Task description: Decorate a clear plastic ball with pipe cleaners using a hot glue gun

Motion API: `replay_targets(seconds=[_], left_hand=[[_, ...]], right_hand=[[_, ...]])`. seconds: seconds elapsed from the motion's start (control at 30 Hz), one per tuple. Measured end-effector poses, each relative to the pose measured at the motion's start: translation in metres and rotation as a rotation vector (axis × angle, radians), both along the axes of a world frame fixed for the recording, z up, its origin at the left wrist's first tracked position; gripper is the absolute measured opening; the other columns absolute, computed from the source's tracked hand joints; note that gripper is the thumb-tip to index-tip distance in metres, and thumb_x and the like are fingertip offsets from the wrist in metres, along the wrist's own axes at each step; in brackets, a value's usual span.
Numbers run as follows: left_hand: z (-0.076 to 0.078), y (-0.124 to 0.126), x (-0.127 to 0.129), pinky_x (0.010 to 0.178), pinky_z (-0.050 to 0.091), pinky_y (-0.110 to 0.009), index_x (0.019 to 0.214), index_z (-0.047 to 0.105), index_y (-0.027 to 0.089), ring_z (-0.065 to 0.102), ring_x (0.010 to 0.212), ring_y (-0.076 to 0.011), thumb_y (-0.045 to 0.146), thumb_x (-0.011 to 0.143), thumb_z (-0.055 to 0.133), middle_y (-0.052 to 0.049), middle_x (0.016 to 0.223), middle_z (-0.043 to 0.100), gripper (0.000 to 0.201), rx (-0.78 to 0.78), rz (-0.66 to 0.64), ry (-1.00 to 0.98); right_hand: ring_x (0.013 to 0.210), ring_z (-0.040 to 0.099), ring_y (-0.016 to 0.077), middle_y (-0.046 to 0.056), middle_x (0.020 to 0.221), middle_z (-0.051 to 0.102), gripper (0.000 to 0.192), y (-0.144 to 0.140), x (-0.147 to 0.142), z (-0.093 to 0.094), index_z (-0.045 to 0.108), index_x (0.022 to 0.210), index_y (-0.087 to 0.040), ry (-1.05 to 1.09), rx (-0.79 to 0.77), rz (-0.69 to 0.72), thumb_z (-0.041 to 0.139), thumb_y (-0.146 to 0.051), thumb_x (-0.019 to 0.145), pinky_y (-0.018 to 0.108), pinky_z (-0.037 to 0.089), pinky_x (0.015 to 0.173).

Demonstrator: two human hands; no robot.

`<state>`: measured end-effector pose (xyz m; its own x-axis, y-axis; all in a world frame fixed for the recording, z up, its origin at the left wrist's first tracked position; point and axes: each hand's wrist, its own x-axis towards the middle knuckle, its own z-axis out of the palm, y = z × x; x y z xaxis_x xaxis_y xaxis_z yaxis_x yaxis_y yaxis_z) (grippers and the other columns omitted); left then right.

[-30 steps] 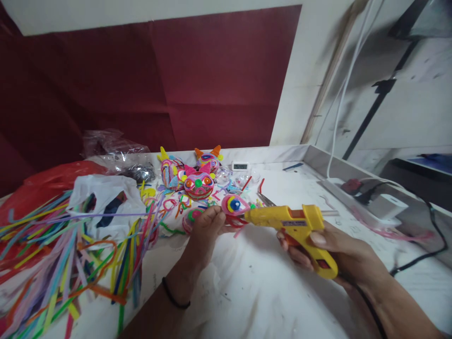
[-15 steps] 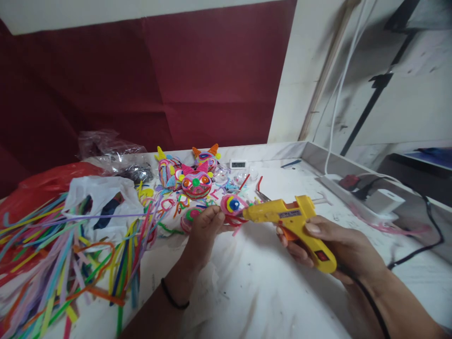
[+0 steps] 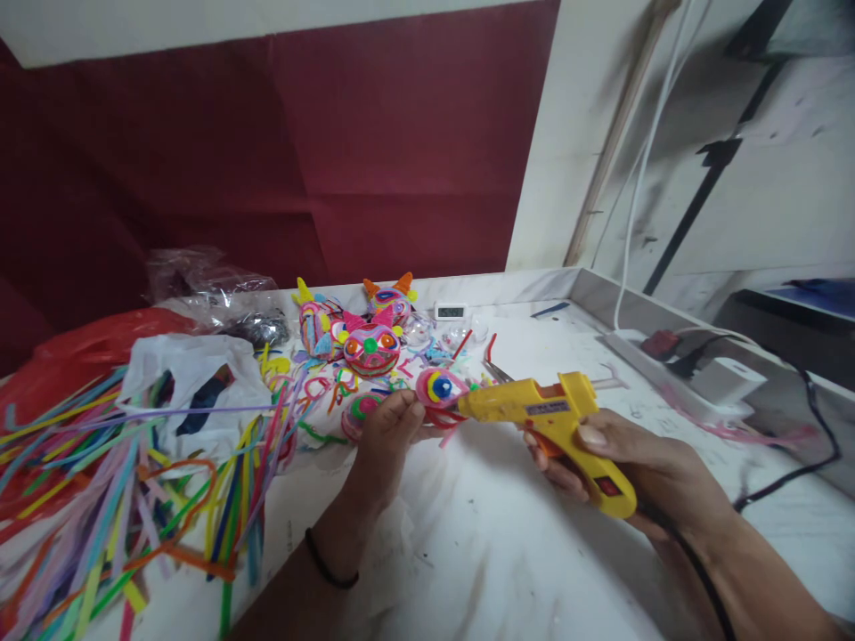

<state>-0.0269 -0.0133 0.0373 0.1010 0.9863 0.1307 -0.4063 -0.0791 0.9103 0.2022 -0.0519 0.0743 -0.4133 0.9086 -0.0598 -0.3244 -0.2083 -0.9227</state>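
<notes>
Between the thumb and fingers of my left hand (image 3: 391,436) is a pink pipe-cleaner ornament (image 3: 441,388) with a yellow, white and blue eye on it. My right hand (image 3: 641,454) is wrapped round a yellow hot glue gun (image 3: 567,427), its fingers at the orange trigger. The gun's nozzle points left and meets the lower right edge of the ornament; whether it touches cannot be made out. Behind my left hand lies another round piece with a green centre (image 3: 364,409), partly hidden. Further back sits a pink-eared pipe-cleaner animal head (image 3: 372,345).
Loose pipe cleaners (image 3: 100,499) spread over the left side, beside a white plastic bag (image 3: 191,378) and a red bag (image 3: 80,365). A small digital clock (image 3: 451,312) and scissors (image 3: 498,370) lie behind. On the right, a power strip (image 3: 674,383) trails a black cord.
Almost nothing differs. The ornament and its eye have tilted very slightly, while both hands and the glue gun keep nearly the same place.
</notes>
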Motion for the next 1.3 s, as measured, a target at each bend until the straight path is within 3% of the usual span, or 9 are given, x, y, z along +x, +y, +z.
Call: replay_targets(seconds=[0.5,0.87,1.3], left_hand=[[-0.0031,0.0008,-0.0001,0.07,0.056,-0.033,0.077,0.065,0.013,0.067,0.071,-0.0185,0.037,0.071,0.075,-0.005,0.072,0.07,0.027,-0.027,-0.018,-0.043],[0.003,-0.0022,0.0006,0.073,0.055,-0.034,0.07,0.062,0.013,0.065,0.071,-0.0175,0.037,0.069,0.077,-0.004,0.069,0.067,0.028,-0.044,-0.023,-0.044],[-0.0005,0.0,0.001,0.063,0.055,-0.028,0.075,0.064,0.012,0.066,0.068,-0.0172,0.036,0.072,0.075,-0.005,0.072,0.07,0.026,-0.035,-0.037,-0.043]], right_hand=[[0.052,0.051,0.0122,0.009,0.073,0.067,0.031,-0.0021,-0.0009,0.0004,0.072,0.081,-0.011,0.011,-0.009,-0.035,0.073,-0.038,0.065,0.023,0.042,0.048],[0.051,0.051,0.0121,0.009,0.071,0.067,0.031,-0.003,-0.0018,0.0006,0.072,0.084,-0.012,0.024,-0.008,-0.048,0.072,-0.037,0.066,0.022,0.04,0.046],[0.05,0.051,0.0133,0.009,0.073,0.068,0.035,0.0012,0.001,-0.0058,0.072,0.083,-0.014,-0.04,0.04,-0.031,0.072,-0.043,0.063,0.024,0.037,0.048]])
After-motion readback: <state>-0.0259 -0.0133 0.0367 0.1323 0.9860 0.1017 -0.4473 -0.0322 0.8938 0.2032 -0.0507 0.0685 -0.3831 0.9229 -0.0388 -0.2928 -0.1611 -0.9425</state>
